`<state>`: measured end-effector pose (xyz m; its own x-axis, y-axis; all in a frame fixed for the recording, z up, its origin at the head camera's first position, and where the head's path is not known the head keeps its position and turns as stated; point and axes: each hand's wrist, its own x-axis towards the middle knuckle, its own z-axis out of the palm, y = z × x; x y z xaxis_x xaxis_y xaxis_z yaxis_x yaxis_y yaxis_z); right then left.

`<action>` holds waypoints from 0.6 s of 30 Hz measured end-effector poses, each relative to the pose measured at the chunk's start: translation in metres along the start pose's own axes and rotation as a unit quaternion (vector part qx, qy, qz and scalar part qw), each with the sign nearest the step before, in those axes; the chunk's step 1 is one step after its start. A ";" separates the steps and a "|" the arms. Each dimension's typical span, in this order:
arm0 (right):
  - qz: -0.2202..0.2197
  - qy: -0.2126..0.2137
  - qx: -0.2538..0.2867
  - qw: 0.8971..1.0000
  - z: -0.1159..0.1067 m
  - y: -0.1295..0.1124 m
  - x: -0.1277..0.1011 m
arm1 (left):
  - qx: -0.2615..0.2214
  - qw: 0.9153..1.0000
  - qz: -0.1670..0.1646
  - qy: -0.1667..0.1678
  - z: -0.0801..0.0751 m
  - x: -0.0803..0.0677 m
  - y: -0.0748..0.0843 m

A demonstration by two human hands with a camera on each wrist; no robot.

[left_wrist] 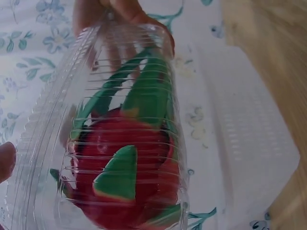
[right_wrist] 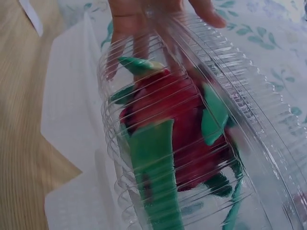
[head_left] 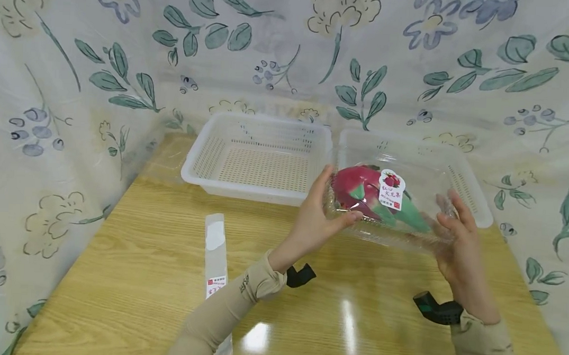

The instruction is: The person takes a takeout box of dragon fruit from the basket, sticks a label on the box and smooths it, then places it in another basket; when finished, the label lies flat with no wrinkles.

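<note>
A clear plastic clamshell box [head_left: 406,225] is held above the wooden table [head_left: 143,256], in front of the right basket. Inside lies a red dragon fruit [head_left: 360,190] with green scales, under a white and red label [head_left: 391,189] on the lid. My left hand [head_left: 318,213] grips the box's left end, thumb on the near side. My right hand [head_left: 456,232] grips the right end. In the left wrist view the fruit [left_wrist: 120,167] fills the box, with the right hand's fingers [left_wrist: 115,12] at the far end. In the right wrist view the box [right_wrist: 158,158] shows the left hand's fingers [right_wrist: 144,19] behind it.
Two white perforated baskets stand side by side at the back: the left basket [head_left: 194,173] and the right basket [head_left: 479,202]. A narrow clear strip with a small label [head_left: 216,254] lies on the table at the left. Flowered cloth [head_left: 54,109] hangs all around.
</note>
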<state>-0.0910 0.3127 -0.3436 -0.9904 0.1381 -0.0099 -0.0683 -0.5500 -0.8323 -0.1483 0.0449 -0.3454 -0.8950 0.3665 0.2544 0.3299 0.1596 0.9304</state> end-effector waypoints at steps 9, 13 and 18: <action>0.014 0.036 0.005 0.999 -0.008 -0.009 0.008 | -0.019 1.000 -0.014 0.015 0.018 0.016 -0.012; 0.000 0.056 0.012 0.998 -0.012 -0.016 0.017 | -0.042 0.999 -0.001 0.020 0.029 0.024 -0.021; 0.016 0.087 0.008 0.996 -0.018 -0.030 0.030 | -0.083 0.996 0.007 0.030 0.043 0.028 -0.031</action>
<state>-0.1162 0.3483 -0.3291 -0.9563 0.2601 -0.1333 -0.0403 -0.5690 -0.8213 -0.1710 0.0897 -0.3782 -0.9085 0.3113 0.2787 0.2930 -0.0010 0.9561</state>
